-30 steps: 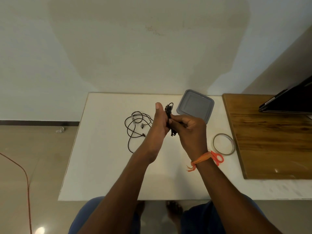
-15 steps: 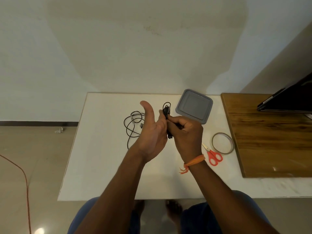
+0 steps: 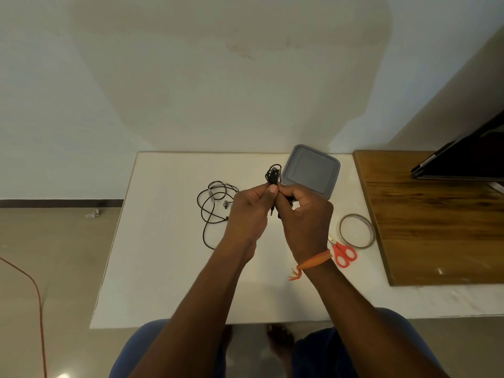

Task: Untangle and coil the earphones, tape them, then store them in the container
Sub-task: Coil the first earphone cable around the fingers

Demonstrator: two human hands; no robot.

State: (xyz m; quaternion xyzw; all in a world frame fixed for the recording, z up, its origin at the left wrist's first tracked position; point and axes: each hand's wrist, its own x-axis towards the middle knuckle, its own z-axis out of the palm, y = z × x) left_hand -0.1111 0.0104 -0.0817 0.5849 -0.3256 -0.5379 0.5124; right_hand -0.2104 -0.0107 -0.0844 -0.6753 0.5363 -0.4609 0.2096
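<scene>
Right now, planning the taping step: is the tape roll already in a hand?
No, the tape roll lies on the white table beside the scissors.

I see a smooth, matt white bench (image 3: 163, 268). On its right lies a brown wood board (image 3: 436, 236) with dark grain. The grey container (image 3: 311, 170) looks like dull plastic. The scissors (image 3: 344, 253) have shiny red plastic handles.

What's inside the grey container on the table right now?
Cannot tell: the grey square plastic container has its lid on, hiding the inside. The coiled black earphones sit outside it, gripped by the left hand and right hand.
</scene>
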